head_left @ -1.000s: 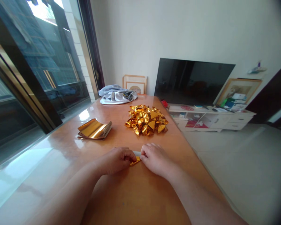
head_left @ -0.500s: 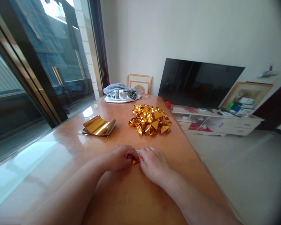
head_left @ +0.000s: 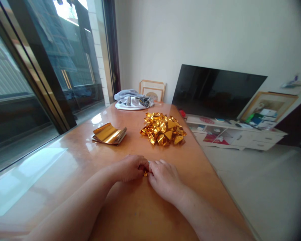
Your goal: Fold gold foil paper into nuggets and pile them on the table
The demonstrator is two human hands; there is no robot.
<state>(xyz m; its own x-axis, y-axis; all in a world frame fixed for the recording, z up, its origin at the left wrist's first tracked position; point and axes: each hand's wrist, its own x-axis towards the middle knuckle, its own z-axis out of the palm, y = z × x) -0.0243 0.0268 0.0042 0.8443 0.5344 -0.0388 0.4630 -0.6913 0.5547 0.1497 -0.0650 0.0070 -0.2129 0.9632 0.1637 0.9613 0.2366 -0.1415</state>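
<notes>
Close together over the wooden table (head_left: 140, 207), my left hand (head_left: 132, 168) and my right hand (head_left: 164, 175) both grip one piece of gold foil paper (head_left: 145, 174). Only a small crumpled bit of it shows between the fingers, with a pale edge above. Both hands are closed, their fingertips pinched inward and nearly touching. Beyond the left hand lies a stack of gold foil sheets (head_left: 108, 134), slightly curled. Past the right hand sits a heap of folded gold foil pieces (head_left: 164, 129), shiny and angular.
Folded clothes (head_left: 132, 100) lie at the table's far end, before leaning picture frames (head_left: 152, 89). To the right stand a television (head_left: 218, 92) and a low white cabinet (head_left: 248, 137). A glass sliding door (head_left: 37, 67) borders the left side.
The hands have drawn slightly closer together, and less of the gold foil paper shows between them. The whole view has shifted a little, so the surroundings appear further right.
</notes>
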